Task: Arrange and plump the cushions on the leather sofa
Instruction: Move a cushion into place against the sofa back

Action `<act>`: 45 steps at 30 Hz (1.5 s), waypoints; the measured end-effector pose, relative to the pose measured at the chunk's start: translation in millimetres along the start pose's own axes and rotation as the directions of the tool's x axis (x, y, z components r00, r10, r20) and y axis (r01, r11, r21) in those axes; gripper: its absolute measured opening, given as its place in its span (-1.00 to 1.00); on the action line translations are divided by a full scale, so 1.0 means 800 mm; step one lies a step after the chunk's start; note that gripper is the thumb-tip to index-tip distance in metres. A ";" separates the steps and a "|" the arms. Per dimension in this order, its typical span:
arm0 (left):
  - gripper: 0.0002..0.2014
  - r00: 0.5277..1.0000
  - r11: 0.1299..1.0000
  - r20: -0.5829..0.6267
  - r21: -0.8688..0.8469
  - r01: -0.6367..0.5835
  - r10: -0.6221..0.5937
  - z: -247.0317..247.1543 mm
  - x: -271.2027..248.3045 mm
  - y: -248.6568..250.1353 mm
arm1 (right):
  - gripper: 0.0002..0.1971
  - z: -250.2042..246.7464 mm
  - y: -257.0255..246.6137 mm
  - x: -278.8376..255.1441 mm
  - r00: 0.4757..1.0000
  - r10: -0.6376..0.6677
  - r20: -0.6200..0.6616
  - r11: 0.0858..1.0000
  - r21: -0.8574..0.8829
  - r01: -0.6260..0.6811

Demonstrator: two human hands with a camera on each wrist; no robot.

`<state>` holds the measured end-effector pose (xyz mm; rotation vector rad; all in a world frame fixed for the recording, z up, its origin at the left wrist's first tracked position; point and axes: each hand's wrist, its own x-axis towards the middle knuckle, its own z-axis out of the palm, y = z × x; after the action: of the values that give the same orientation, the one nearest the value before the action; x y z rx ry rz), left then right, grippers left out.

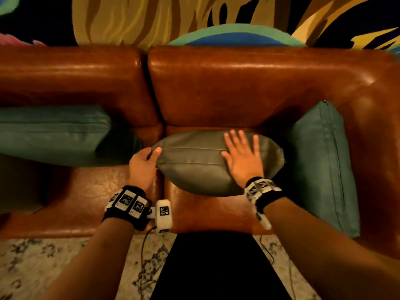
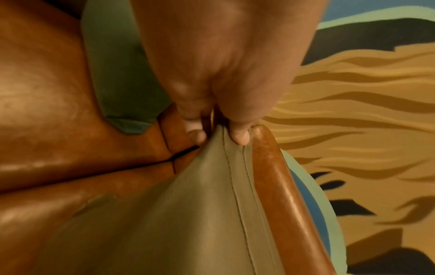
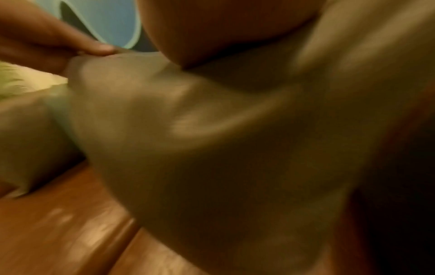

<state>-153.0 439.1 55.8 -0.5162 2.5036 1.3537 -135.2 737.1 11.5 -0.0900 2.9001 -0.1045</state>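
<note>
An olive-grey cushion (image 1: 194, 165) stands on edge on the right seat of the brown leather sofa (image 1: 238, 87). My left hand (image 1: 144, 161) grips its left corner, thumb on the top seam. In the left wrist view the fingertips (image 2: 238, 136) pinch that corner of the grey cushion (image 2: 200, 204). My right hand (image 1: 242, 156) lies flat with fingers spread on the cushion's top right. The right wrist view is blurred; it shows the grey cushion (image 3: 212, 148) close up.
A teal cushion (image 1: 54, 133) leans against the left backrest. A second teal cushion (image 1: 324, 165) stands against the right armrest. A patterned rug (image 1: 54, 267) lies in front of the sofa. A painted mural (image 1: 173, 18) covers the wall behind.
</note>
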 end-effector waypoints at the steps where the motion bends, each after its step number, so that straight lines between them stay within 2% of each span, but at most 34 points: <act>1: -0.70 1.000 1.000 -0.022 -0.013 0.016 -0.016 0.004 0.003 0.002 | -0.37 -0.006 0.019 0.001 0.997 0.079 -0.020 0.997 -0.012 -0.079; 3: -0.73 0.998 0.999 -0.047 0.004 0.050 -0.050 0.017 0.007 0.015 | -0.38 -0.018 0.046 -0.001 0.972 0.227 -0.053 0.974 -0.013 -0.228; 5: -0.71 0.990 0.995 -0.101 0.021 0.096 -0.094 0.029 0.014 0.029 | -0.42 -0.031 0.066 -0.010 0.900 0.429 -0.078 0.903 0.058 -0.426; 7: -0.66 0.977 0.988 -0.150 -0.003 0.155 -0.154 0.036 0.021 0.034 | -0.47 -0.046 0.079 -0.022 0.752 0.658 0.014 0.718 0.290 -0.633; 8: -0.63 0.974 0.986 -0.155 -0.007 0.169 -0.168 0.038 0.022 0.034 | -0.50 -0.050 0.082 -0.027 0.693 0.715 0.097 0.593 0.442 -0.673; 9: -0.61 0.979 0.990 -0.148 0.006 0.143 -0.141 0.041 0.019 0.040 | -0.54 -0.053 0.083 -0.032 0.666 0.730 0.152 0.482 0.577 -0.659; 10: -0.60 0.988 0.996 -0.128 0.027 0.087 -0.082 0.043 0.015 0.044 | -0.57 -0.055 0.082 -0.037 0.683 0.713 0.156 0.425 0.680 -0.598; 11: -0.61 0.994 0.999 -0.108 0.045 0.005 0.000 0.043 0.009 0.047 | -0.59 -0.062 0.081 -0.043 0.718 0.686 0.119 0.418 0.743 -0.523; 13: -0.66 0.985 0.985 -0.069 0.087 -0.150 0.156 0.031 0.003 0.055 | -0.56 -0.085 0.087 -0.053 0.777 0.628 0.046 0.467 0.776 -0.423; 14: -0.69 0.976 0.976 -0.081 0.105 -0.191 0.200 0.020 0.003 0.056 | -0.54 -0.093 0.095 -0.057 0.783 0.621 0.021 0.479 0.781 -0.401; 17: -0.71 0.956 0.960 -0.113 0.113 -0.257 0.269 -0.005 0.008 0.058 | -0.47 -0.105 0.113 -0.064 0.728 0.685 0.014 0.429 0.800 -0.420; 19: -0.72 0.958 0.958 -0.086 0.103 -0.266 0.275 -0.010 0.008 0.059 | -0.49 -0.109 0.109 -0.058 0.726 0.687 0.034 0.406 0.810 -0.423; 22: -0.70 0.982 0.983 -0.041 -0.013 -0.186 0.185 -0.026 0.008 0.039 | -0.53 -0.127 0.102 -0.043 0.774 0.633 -0.001 0.449 0.815 -0.366; 25: -0.73 0.994 0.994 0.007 -0.028 -0.106 0.106 -0.051 -0.001 0.010 | -0.51 -0.161 0.091 -0.021 0.826 0.560 -0.065 0.496 0.825 -0.271; 27: -0.72 0.994 1.000 0.113 -0.026 -0.009 0.012 -0.058 -0.018 -0.007 | -0.52 -0.185 0.061 -0.004 0.864 0.492 -0.108 0.500 0.847 -0.179; 28: -0.69 0.977 0.996 0.209 0.080 0.028 -0.044 -0.061 -0.027 -0.019 | -0.53 -0.197 0.042 0.001 0.881 0.450 -0.143 0.494 0.862 -0.113; 30: -0.63 0.896 0.950 0.402 0.305 0.062 -0.187 -0.068 -0.034 -0.065 | -0.55 -0.221 0.001 -0.003 0.910 0.340 -0.238 0.502 0.864 0.038; 32: -0.78 0.808 0.864 0.494 0.502 0.036 -0.321 -0.074 -0.035 -0.103 | -0.58 -0.230 -0.036 -0.023 0.927 0.145 -0.346 0.571 0.794 0.207; 33: -0.83 0.788 0.847 0.511 0.532 0.025 -0.344 -0.075 -0.030 -0.115 | -0.60 -0.226 -0.052 -0.036 0.928 0.011 -0.374 0.616 0.733 0.288; 34: -0.85 0.785 0.856 0.515 0.517 0.035 -0.343 -0.070 -0.028 -0.117 | -0.64 -0.212 -0.068 -0.051 0.925 -0.125 -0.359 0.656 0.670 0.349; 36: -0.83 0.803 0.930 0.517 0.346 0.123 -0.298 -0.045 -0.035 -0.090 | -0.73 -0.164 -0.095 -0.083 0.920 -0.325 -0.220 0.719 0.574 0.392; 38: -0.71 0.783 0.948 0.537 0.148 0.281 -0.316 -0.005 -0.045 -0.055 | -0.78 -0.104 -0.108 -0.116 0.923 -0.385 -0.006 0.772 0.546 0.326; 40: -0.46 0.743 0.940 0.603 0.032 0.339 -0.289 0.034 -0.050 -0.029 | -0.84 -0.052 -0.107 -0.138 0.922 -0.347 0.171 0.811 0.548 0.204; 42: -0.17 0.715 0.966 0.660 0.064 0.250 -0.229 0.072 -0.048 -0.023 | -0.89 -0.022 -0.096 -0.151 0.916 -0.301 0.265 0.815 0.571 0.103; 45: 0.13 0.740 0.980 0.661 0.197 -0.009 -0.126 0.119 -0.048 -0.022 | -0.88 0.000 -0.093 -0.164 0.891 -0.354 0.283 0.780 0.615 0.115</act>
<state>-105.8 517.7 5.9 -0.0316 1.9498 1.0111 -4.2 672.4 47.9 -0.3304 2.3193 -0.9147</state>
